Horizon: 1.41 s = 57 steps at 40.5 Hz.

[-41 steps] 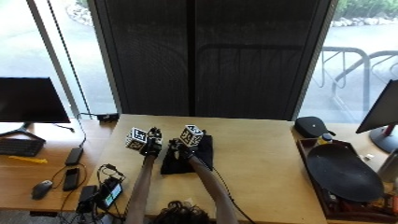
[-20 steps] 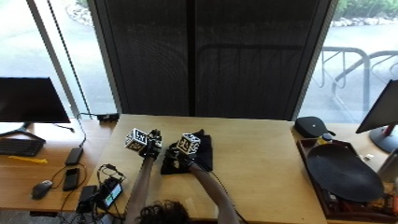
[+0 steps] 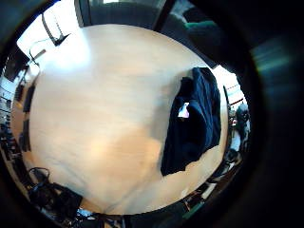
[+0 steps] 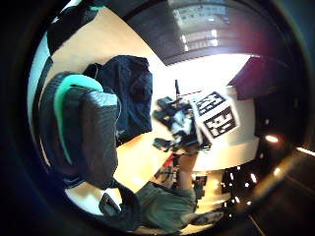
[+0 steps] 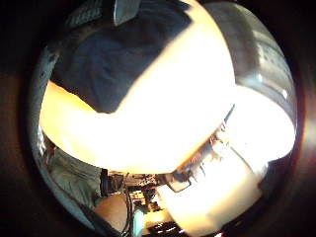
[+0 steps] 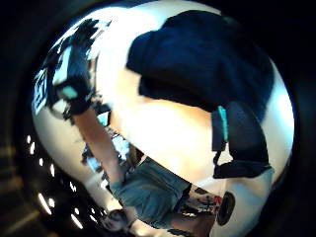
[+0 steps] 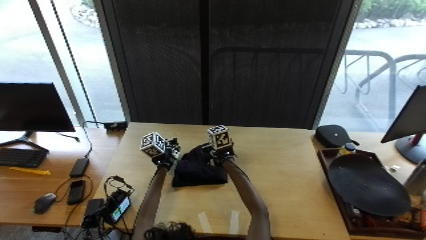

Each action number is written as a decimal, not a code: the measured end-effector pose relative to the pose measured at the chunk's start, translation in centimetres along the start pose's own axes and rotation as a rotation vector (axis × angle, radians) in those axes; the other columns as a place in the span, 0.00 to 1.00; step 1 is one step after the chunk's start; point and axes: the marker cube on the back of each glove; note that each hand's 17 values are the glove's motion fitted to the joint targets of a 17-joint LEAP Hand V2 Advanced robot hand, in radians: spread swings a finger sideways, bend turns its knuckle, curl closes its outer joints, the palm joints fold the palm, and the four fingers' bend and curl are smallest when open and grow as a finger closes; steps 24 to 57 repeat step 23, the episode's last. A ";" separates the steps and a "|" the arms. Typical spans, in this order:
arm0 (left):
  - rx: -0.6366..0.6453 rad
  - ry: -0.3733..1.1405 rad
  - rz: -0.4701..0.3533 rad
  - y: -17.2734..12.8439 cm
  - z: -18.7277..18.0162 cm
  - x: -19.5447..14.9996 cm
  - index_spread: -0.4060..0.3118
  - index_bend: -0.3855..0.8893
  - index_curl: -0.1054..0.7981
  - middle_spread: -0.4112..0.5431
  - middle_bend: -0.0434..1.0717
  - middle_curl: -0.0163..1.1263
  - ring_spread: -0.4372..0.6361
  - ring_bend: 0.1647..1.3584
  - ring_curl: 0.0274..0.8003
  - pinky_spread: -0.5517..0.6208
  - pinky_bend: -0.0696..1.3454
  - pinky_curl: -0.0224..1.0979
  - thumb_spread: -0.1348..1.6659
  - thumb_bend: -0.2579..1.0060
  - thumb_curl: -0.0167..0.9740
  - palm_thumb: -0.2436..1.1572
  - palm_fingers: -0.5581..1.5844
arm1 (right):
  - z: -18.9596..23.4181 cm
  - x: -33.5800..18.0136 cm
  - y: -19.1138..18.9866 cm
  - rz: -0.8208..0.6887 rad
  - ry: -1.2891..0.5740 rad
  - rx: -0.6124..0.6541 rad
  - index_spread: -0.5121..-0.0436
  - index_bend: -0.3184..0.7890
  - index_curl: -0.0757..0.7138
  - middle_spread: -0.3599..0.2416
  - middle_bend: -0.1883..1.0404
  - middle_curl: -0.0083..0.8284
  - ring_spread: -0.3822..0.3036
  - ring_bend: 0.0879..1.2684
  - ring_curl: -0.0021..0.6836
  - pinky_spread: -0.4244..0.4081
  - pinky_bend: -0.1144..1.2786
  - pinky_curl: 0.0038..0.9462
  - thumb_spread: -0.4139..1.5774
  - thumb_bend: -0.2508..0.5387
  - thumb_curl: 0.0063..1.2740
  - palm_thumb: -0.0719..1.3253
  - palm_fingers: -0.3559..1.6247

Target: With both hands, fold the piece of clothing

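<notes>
The garment point(image 7: 198, 170) is dark, limp cloth, bunched into a rough, already partly folded block on the wooden surface point(image 7: 286, 175) in front of the person. I judge it light and soft: it will sag and slide on itself, so it is best pinched at corners or along a folded edge, one hand to each side. A small pale label shows on it in the left little finger palm view (a likely guide to the neck or waist end). Its long axis runs roughly away from the person, its far end narrower and rumpled. The left hand point(image 7: 163, 156) hovers just beside its far left corner, fingers relaxed, gripping nothing. The right hand point(image 7: 221, 151) is at the far right edge; whether its fingers pinch cloth, I cannot tell.
</notes>
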 end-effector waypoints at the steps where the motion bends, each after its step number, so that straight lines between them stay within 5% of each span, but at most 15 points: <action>1: -0.002 -0.036 0.005 0.1 -0.1 0.3 0.35 0.42 0.48 0.36 0.27 0.39 0.55 0.25 0.39 0.70 0.32 0.35 0.91 0.20 0.15 0.18 0.47 | -0.5 0.8 0.6 0.117 0.052 0.023 0.42 0.42 0.68 0.53 0.25 0.33 0.62 0.05 0.46 0.75 0.48 0.44 0.77 0.60 0.60 0.60 0.29; 7: -0.037 -0.354 0.025 0.6 -0.6 1.9 0.35 0.42 0.49 0.36 0.26 0.39 0.56 0.25 0.39 0.71 0.31 0.35 0.90 0.21 0.17 0.20 0.47 | -3.3 4.0 3.9 0.362 0.189 0.203 0.40 0.42 0.63 0.59 0.27 0.32 0.70 0.08 0.44 0.78 0.52 0.44 0.83 0.51 0.52 0.53 0.25; 12: -0.208 -0.670 -0.092 2.7 -1.2 3.2 0.34 0.44 0.50 0.37 0.23 0.39 0.57 0.24 0.38 0.73 0.29 0.34 0.88 0.22 0.19 0.23 0.46 | -4.9 6.0 6.7 0.531 0.281 0.347 0.40 0.42 0.60 0.60 0.28 0.32 0.73 0.11 0.44 0.80 0.51 0.42 0.85 0.47 0.48 0.51 0.25; 15: -0.195 -0.773 -0.076 2.5 -1.2 4.0 0.34 0.44 0.51 0.37 0.21 0.39 0.58 0.24 0.39 0.74 0.27 0.34 0.87 0.22 0.20 0.24 0.46 | -5.3 6.2 7.4 0.523 0.256 0.411 0.39 0.43 0.59 0.62 0.29 0.32 0.75 0.11 0.45 0.80 0.51 0.42 0.87 0.46 0.45 0.50 0.25; 23: -0.208 -0.747 -0.031 3.4 -0.8 5.9 0.35 0.43 0.52 0.38 0.20 0.37 0.59 0.24 0.38 0.75 0.26 0.34 0.86 0.21 0.22 0.27 0.45 | -4.0 9.6 5.0 0.552 0.164 0.470 0.40 0.42 0.56 0.64 0.30 0.34 0.76 0.12 0.45 0.82 0.49 0.40 0.89 0.43 0.41 0.50 0.25; 57: -0.208 -0.747 -0.031 3.4 -0.8 5.9 0.35 0.43 0.52 0.38 0.20 0.37 0.59 0.24 0.38 0.75 0.26 0.34 0.86 0.21 0.22 0.27 0.45 | -4.0 9.6 5.0 0.552 0.164 0.470 0.40 0.42 0.56 0.64 0.30 0.34 0.76 0.12 0.45 0.82 0.49 0.40 0.89 0.43 0.41 0.50 0.25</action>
